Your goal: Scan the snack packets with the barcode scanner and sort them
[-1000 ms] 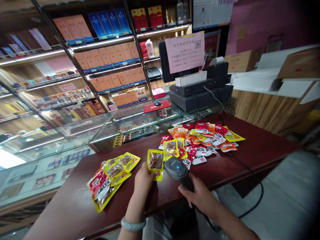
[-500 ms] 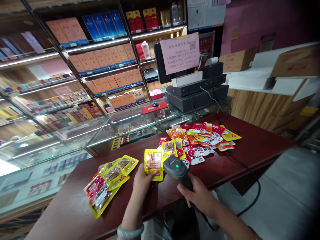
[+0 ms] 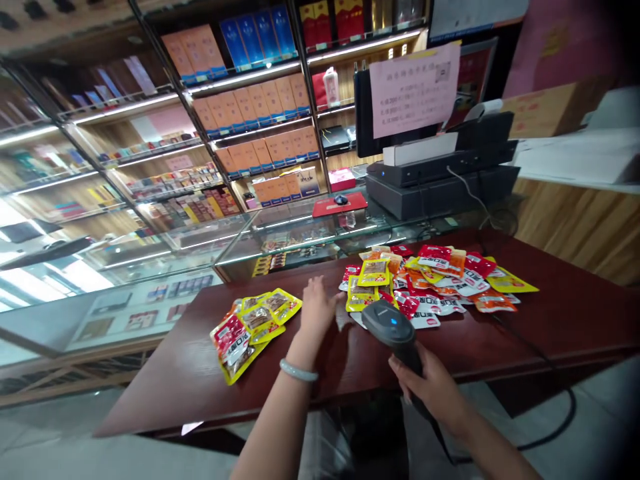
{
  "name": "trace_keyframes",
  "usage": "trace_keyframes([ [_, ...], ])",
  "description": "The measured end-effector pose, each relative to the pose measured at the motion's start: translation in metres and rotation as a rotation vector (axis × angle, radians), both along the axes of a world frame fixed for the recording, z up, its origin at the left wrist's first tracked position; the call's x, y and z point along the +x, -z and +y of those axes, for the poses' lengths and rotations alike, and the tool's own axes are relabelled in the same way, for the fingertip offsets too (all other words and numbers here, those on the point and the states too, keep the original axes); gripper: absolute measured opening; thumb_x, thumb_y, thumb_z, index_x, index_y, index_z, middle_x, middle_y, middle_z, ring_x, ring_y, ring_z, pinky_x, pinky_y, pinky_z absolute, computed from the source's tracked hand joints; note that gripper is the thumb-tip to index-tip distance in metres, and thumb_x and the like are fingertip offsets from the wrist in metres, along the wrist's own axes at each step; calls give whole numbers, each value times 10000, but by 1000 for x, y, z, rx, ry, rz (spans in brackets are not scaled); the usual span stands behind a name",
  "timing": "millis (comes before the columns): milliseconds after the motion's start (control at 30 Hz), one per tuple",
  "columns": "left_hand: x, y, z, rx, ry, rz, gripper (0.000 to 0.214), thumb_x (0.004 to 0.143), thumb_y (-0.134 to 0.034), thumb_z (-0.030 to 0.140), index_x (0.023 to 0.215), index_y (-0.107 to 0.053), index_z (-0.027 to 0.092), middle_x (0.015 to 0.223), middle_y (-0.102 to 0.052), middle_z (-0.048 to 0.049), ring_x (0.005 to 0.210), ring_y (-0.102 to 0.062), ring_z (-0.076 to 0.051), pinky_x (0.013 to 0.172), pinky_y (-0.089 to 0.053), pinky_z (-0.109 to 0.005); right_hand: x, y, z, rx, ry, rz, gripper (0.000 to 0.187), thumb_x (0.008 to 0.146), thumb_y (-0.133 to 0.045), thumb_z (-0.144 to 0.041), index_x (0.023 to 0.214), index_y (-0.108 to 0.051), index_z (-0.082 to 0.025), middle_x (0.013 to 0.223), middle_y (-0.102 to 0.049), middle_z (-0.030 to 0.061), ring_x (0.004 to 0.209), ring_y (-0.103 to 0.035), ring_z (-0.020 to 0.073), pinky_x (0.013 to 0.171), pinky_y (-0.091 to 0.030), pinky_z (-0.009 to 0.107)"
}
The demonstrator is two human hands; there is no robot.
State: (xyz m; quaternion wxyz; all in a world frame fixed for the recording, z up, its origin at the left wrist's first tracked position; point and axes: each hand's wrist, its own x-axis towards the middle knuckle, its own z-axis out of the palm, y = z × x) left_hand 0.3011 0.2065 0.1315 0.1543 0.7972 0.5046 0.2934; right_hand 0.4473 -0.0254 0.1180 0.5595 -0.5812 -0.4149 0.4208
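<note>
My left hand is raised over the table between two groups of snack packets, fingers apart and holding nothing. To its left lies a small pile of yellow packets with a red and white packet on it. Nearer on the right, yellow packets lie at the edge of a larger mixed pile. My right hand is wrapped round the handle of a black barcode scanner, its head tilted toward the larger pile and a blue light showing on top.
The packets lie on a dark red wooden table. Orange and red packets fill the right pile. A scanner cable loops off the right side. Behind stand a glass counter, a cash register and stocked shelves.
My left hand has let go of a yellow packet and moved forward, its fingers opening. The scanner's light went from green to blue. The view has shifted left.
</note>
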Motion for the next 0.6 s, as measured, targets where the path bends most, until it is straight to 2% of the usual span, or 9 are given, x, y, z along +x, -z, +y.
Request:
trace_keyframes([
  [67,-31,1,4,45,-155,255,832,881,-739,459,1529,-472,12,1624,-406,-329,1587,-272,-439,1282,-223,-591,-2,2,1,-11,-14,6,439,822,-709,-623,936,-567,-224,533,-511,-85,428,-496,149,465,-446,279],
  [133,-56,2,7,4,-242,435,868,901,-698,523,1537,-458,-17,1619,-385,-358,1582,-264,-463,1275,-185,-637,-6,4,2,-10,-26,9,435,829,-716,-620,943,-576,-224,554,-533,-75,440,-510,151,472,-454,279],
  [233,-75,4,5,-53,-199,544,761,945,-622,559,1503,-532,49,1585,-466,-319,1553,-350,-440,1269,-179,-653,-12,7,3,-8,-64,9,402,860,-711,-593,975,-596,-225,575,-544,-71,435,-504,146,465,-446,275],
  [300,-78,6,-4,-39,-132,536,685,951,-627,531,1466,-578,81,1565,-508,-293,1544,-377,-419,1278,-179,-629,-15,7,4,0,-81,-12,373,884,-701,-564,1002,-615,-221,580,-551,-65,439,-496,144,475,-446,277],
  [367,-78,8,-19,-19,-62,490,629,936,-662,489,1438,-601,116,1558,-533,-264,1538,-395,-399,1281,-194,-605,-15,6,5,31,-64,-56,342,891,-709,-524,1018,-641,-214,639,-615,-30,514,-551,165,547,-489,292],
  [433,-79,9,-37,-21,37,415,558,926,-677,437,1414,-616,174,1537,-578,-209,1493,-468,-362,1267,-265,-554,-14,4,5,74,-37,-108,306,885,-725,-480,1019,-667,-212,745,-688,16,661,-630,207,664,-533,316],
  [500,-82,8,-53,-14,92,326,484,921,-670,366,1383,-628,226,1467,-647,-149,1397,-567,-314,1221,-360,-471,-14,1,6,97,-29,-148,282,877,-728,-453,1013,-678,-212,800,-708,35,749,-650,232,722,-539,328],
  [533,-83,6,-60,11,73,296,469,913,-669,335,1369,-631,232,1428,-670,-137,1351,-597,-304,1194,-392,-442,-14,-1,6,94,-38,-155,277,879,-720,-450,1015,-676,-212,794,-701,33,737,-642,228,704,-534,323],
  [600,-86,3,-68,77,-67,301,491,896,-674,320,1366,-620,188,1392,-675,-170,1308,-609,-333,1155,-418,-446,-15,-2,5,66,-70,-139,281,889,-699,-459,1022,-660,-215,757,-675,17,645,-601,200,618,-511,303],
])
